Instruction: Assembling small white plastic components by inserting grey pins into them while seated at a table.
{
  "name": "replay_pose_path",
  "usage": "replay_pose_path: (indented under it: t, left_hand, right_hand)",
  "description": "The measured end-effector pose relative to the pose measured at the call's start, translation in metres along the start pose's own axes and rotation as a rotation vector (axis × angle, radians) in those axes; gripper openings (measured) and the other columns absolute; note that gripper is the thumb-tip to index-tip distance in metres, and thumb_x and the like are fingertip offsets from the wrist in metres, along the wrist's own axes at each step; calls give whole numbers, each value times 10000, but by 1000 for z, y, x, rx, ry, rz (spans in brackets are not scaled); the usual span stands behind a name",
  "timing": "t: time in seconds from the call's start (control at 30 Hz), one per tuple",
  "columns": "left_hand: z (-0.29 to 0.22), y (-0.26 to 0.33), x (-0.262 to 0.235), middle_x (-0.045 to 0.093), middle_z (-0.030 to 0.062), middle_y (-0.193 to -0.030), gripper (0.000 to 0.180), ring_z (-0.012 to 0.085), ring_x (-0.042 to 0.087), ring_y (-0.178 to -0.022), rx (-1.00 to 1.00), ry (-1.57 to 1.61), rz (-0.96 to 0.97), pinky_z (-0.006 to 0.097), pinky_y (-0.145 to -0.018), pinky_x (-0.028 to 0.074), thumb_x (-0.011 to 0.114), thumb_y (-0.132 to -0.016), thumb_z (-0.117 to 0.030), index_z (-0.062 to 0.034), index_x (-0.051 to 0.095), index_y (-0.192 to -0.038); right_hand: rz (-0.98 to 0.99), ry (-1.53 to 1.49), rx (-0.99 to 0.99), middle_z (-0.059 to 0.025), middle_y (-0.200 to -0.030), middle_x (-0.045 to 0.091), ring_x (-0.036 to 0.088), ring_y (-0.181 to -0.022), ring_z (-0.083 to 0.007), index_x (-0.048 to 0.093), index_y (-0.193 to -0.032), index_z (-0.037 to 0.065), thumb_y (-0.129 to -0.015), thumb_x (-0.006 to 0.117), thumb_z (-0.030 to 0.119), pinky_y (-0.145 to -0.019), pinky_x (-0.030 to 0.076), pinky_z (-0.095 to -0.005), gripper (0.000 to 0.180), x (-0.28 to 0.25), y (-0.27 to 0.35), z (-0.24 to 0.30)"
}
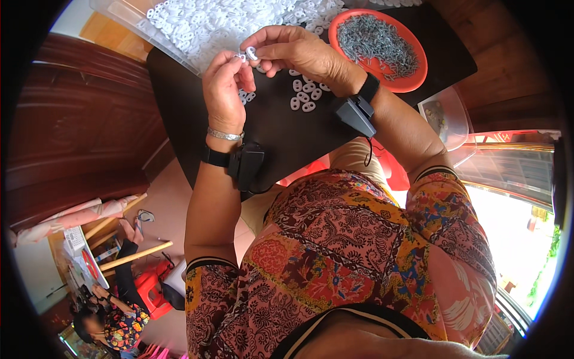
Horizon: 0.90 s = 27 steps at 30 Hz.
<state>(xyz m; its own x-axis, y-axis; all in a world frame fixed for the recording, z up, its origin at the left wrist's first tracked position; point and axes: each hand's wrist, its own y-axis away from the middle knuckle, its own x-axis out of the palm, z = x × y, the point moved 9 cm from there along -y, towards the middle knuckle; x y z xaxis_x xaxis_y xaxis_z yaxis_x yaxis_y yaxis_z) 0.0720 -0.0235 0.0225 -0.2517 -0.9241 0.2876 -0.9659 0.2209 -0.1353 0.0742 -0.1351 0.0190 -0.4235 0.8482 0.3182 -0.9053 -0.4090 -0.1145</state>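
Over the dark table (287, 137), my two hands meet at the fingertips. My left hand (224, 90) pinches a small white plastic piece (241, 58), partly covered by the fingers. Right beside it, my right hand (299, 52) grips a white oval plastic piece (252, 53) between thumb and forefinger. Whether the two pieces touch I cannot tell. Below my right hand lie several loose white oval pieces with two holes (308, 106). A few more white pieces (247, 96) lie beside my left hand, partly hidden by it.
A clear plastic bin (173, 52) at the far left is heaped with white pieces. An orange-red bowl (412, 81) at the far right holds many small grey metal parts (376, 42). A clear container (454, 119) stands by the right edge. Another person (113, 323) sits at lower left.
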Motion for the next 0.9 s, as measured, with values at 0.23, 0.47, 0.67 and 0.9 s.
replay_pose_path:
  t: [0.23, 0.47, 0.67, 0.9]
  left_hand:
    - [3, 1, 1, 509, 3, -609, 150, 72, 438, -496, -37, -134, 26, 201, -452, 345, 501, -847, -128, -42, 545, -733]
    - [4, 3, 3, 502, 1, -611, 139, 65, 422, -491, -68, -209, 35, 198, -441, 333, 513, -838, -121, -35, 551, -736]
    - [6, 4, 2, 497, 1, -607, 130, 65, 407, -475, -79, -214, 31, 201, -431, 329, 523, -830, -113, -28, 554, -736]
    - [4, 4, 3, 489, -12, -608, 141, 49, 409, -486, -15, -323, 47, 196, -428, 334, 515, -847, -113, -32, 550, -737]
  right_hand:
    - [-93, 253, -118, -3, -826, 624, 561, -682, -50, 636, -1069, 31, -887, 590, 113, -630, 480, -193, 205, -6, 1, 13]
    - [-116, 361, -134, 25, -788, 620, 532, -661, -37, 655, -1076, 67, -892, 590, 111, -619, 458, -189, 200, -11, 1, 17]
    - [-135, 390, -155, 31, -770, 622, 518, -643, -25, 668, -1053, 58, -885, 599, 111, -607, 448, -180, 189, -10, 3, 18]
    - [-126, 449, -146, 35, -774, 624, 513, -658, -15, 676, -1038, 57, -875, 606, 104, -614, 438, -174, 183, -8, 3, 18]
